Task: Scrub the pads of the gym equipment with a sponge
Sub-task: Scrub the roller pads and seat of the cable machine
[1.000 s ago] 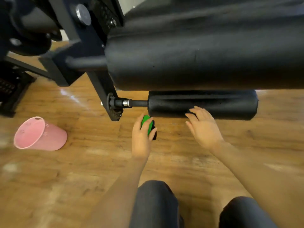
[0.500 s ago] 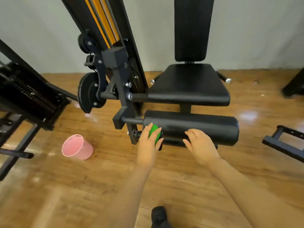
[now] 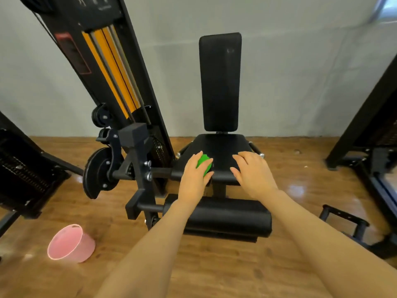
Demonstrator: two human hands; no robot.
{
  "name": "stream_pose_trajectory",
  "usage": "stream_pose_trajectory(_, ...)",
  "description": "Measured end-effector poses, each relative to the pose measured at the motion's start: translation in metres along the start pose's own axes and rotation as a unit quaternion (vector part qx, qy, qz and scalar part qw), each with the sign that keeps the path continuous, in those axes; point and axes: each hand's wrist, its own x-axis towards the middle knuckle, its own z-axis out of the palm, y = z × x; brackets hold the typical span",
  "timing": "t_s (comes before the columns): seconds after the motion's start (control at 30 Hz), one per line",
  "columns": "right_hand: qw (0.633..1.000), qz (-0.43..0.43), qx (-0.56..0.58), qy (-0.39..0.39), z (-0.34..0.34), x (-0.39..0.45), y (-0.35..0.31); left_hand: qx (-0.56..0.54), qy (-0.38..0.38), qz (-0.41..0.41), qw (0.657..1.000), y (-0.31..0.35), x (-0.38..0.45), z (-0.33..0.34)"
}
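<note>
Left hand point(image 3: 194, 179) grips green sponge point(image 3: 204, 164) over seat pad point(image 3: 221, 145) front edge. Right hand point(image 3: 253, 175), at sponge's 3 o'clock, fingers loosely extended, holds nothing.

green sponge point(image 3: 204, 164); pink bucket point(image 3: 71, 244)

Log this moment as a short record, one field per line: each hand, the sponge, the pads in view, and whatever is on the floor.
left hand: holds the green sponge over the front of the seat pad
right hand: fingers straight, palm down over the seat pad's front right, holding nothing
backrest pad: upright behind the seat
roller pad: below the seat, under both forearms
pink bucket: tilted, on the wooden floor at lower left
</note>
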Motion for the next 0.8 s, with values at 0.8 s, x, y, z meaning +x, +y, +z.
stream_pose_trajectory(0.8, 0.996, -0.079, -0.031, 0.029, -0.054, 0.236, 0.304, 0.011, 0.066, -0.054, 0.996, 0.101, 0.329, 0.183)
